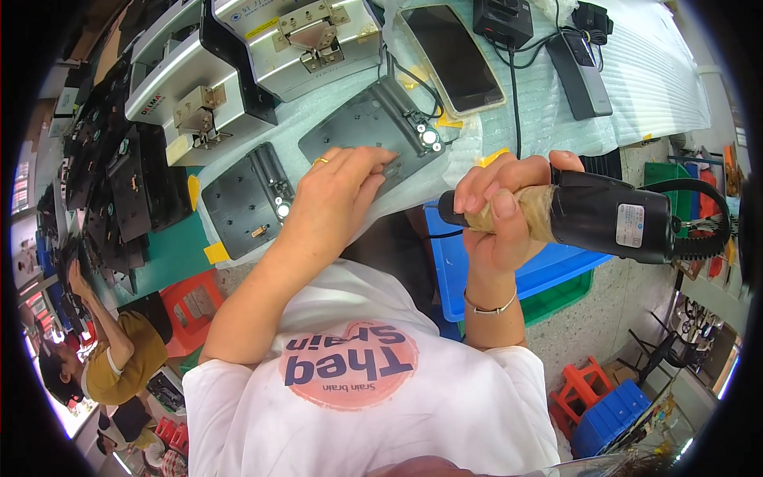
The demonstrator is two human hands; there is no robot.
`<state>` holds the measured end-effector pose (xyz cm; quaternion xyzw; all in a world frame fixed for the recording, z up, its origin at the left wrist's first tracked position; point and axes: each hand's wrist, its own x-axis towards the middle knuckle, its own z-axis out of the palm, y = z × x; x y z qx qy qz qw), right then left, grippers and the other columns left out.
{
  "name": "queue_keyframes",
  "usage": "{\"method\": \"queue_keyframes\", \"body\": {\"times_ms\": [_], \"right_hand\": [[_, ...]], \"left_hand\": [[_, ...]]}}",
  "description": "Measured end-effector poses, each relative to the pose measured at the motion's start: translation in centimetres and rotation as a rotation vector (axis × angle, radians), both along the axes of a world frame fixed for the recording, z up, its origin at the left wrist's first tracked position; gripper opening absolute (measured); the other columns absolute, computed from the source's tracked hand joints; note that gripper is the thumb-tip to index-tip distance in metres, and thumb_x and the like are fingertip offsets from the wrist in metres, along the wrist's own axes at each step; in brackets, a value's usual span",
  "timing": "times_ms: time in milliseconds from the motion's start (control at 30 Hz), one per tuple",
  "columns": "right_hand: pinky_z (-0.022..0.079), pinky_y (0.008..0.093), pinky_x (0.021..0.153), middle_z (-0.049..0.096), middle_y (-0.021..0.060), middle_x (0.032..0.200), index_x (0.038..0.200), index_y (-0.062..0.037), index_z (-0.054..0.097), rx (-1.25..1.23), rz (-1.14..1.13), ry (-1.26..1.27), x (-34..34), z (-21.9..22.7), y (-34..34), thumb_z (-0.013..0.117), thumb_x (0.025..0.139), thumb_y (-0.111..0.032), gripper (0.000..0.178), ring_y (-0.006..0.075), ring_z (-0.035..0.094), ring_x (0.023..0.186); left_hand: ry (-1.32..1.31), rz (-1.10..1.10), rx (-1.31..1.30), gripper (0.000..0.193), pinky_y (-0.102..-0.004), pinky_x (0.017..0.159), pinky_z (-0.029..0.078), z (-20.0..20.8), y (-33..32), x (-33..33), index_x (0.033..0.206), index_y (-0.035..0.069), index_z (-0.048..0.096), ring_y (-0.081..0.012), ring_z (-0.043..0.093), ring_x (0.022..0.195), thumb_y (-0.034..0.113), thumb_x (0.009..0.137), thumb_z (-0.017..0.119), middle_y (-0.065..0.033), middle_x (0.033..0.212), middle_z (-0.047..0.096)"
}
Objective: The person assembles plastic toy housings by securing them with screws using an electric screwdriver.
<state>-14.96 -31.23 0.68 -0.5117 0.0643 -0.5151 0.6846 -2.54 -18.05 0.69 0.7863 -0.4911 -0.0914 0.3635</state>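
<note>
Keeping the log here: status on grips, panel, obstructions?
Right grip closed around black tool. Left grip at right-hand black panel. Phone lying beyond it.

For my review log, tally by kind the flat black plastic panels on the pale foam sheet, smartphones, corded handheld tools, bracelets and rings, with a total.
Flat black plastic panels on the pale foam sheet: 2
Dark-screened rectangular smartphone: 1
Corded black tool with tan-wrapped grip, in the right hand: 1
Slim silver-coloured bracelet: 1
Gold-coloured ring, left hand: 1
Total: 6

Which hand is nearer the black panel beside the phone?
Left: the left hand is over the near edge of the black panel. The right hand is to its right, holding a black tool.
</note>
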Motion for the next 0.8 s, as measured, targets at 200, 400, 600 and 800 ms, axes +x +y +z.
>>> {"method": "queue_keyframes", "body": {"times_ms": [200, 400, 600, 800], "right_hand": [[0.049, 0.0305, 0.053, 0.051, 0.0043, 0.075, 0.130, -0.0060, 0.031, -0.001, -0.002, -0.012, 0.1, 0.2, 0.0, 0.068, 0.083, -0.006, 0.059, 0.0162, 0.054, 0.055], [0.049, 0.0301, 0.052, 0.052, 0.0042, 0.074, 0.130, -0.0067, 0.031, 0.005, 0.000, -0.010, 0.2, 0.1, 0.2, 0.068, 0.083, -0.007, 0.059, 0.0164, 0.054, 0.055], [0.049, 0.0299, 0.053, 0.052, 0.0037, 0.072, 0.130, -0.0079, 0.032, 0.023, 0.012, -0.007, 0.2, 0.2, 0.2, 0.069, 0.083, -0.006, 0.060, 0.0163, 0.054, 0.056], [0.049, 0.0301, 0.053, 0.051, 0.0036, 0.072, 0.129, -0.0083, 0.032, 0.030, 0.008, -0.007, 0.2, 0.1, 0.3, 0.069, 0.083, -0.005, 0.059, 0.0163, 0.053, 0.056]], "left_hand": [[0.068, -0.019, 0.029, 0.019, -0.0306, 0.066, 0.053, 0.0, 0.1, 0.3, 0.099, 0.003, 0.066, -0.0217, 0.064, 0.079, -0.002, 0.081, 0.068, -0.0095, 0.091, 0.065], [0.074, -0.019, 0.013, 0.018, -0.0359, 0.074, 0.051, -0.1, 0.1, 0.0, 0.099, 0.003, 0.064, -0.0272, 0.062, 0.088, 0.000, 0.081, 0.066, -0.0106, 0.101, 0.063], [-0.014, -0.016, -0.022, 0.015, -0.0321, 0.065, 0.052, -0.7, -0.1, 0.1, 0.097, 0.002, 0.064, -0.0239, 0.063, 0.081, 0.000, 0.082, 0.067, -0.0113, 0.097, 0.064], [0.123, 0.065, 0.018, 0.014, -0.0300, 0.064, 0.051, -0.2, -0.4, -0.5, 0.095, 0.002, 0.063, -0.0222, 0.063, 0.074, -0.001, 0.082, 0.067, -0.0098, 0.088, 0.065]]}}
